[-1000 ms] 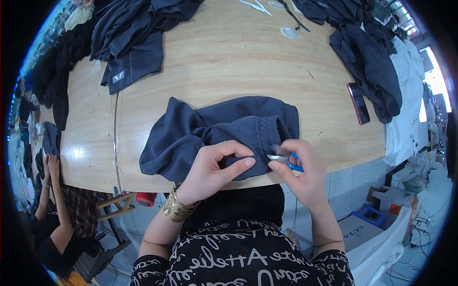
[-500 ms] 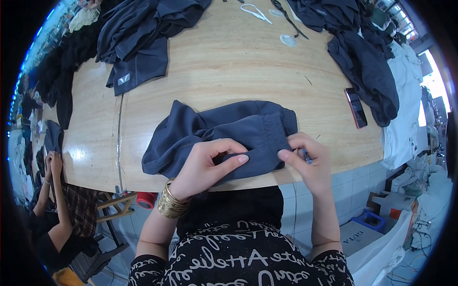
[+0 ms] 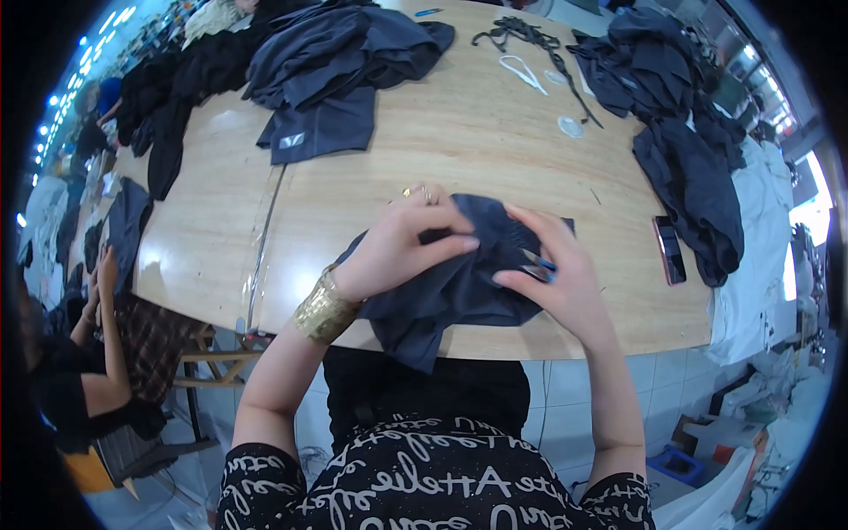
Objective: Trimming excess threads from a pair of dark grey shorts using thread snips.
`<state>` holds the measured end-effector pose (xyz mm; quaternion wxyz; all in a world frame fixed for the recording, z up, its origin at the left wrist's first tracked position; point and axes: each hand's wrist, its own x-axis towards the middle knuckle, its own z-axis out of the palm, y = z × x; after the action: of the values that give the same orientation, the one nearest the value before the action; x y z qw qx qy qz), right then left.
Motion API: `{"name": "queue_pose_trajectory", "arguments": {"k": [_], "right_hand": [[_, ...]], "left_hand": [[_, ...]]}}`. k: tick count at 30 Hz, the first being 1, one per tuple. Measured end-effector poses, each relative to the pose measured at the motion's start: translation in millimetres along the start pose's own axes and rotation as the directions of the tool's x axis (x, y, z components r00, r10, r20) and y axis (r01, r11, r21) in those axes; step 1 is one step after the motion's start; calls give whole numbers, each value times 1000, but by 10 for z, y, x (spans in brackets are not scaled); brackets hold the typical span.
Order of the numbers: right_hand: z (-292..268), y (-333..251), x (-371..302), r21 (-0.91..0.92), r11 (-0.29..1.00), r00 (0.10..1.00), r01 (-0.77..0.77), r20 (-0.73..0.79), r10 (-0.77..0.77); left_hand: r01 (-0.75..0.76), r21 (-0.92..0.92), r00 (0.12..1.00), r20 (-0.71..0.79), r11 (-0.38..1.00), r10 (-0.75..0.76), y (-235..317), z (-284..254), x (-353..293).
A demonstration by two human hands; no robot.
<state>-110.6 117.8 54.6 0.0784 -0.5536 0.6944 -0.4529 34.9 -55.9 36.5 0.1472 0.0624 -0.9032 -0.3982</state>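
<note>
A dark navy garment with a gathered elastic edge lies bunched at the near edge of the table, one corner hanging over. My left hand, a gold bangle stack at its wrist, pinches the cloth between thumb and fingers. On the other side of the gathered part is my right hand, its thumb and forefinger around the cloth. Tucked in that hand is a small blue-and-metal tool that looks like thread snips, partly hidden by the fingers.
Piles of dark garments lie at the far left and more dark garments at the right, near a phone. Dark cords, a white loop and a clear disc lie farther back. Another person's hands work at the left.
The garment has been turned and bunched up, with a corner now over the table edge. My left hand has shifted up and right; my right hand now reaches over the cloth. The view has shifted.
</note>
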Motion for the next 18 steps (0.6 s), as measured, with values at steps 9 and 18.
{"name": "queue_pose_trajectory", "arguments": {"k": [9, 18], "right_hand": [[-223, 825, -70, -3, 975, 964, -221, -153, 218], [-1204, 736, 815, -262, 958, 875, -113, -483, -29]], "left_hand": [[463, 185, 885, -42, 867, -464, -804, 0, -1123], [173, -727, 909, -142, 664, -392, -282, -317, -606]]}}
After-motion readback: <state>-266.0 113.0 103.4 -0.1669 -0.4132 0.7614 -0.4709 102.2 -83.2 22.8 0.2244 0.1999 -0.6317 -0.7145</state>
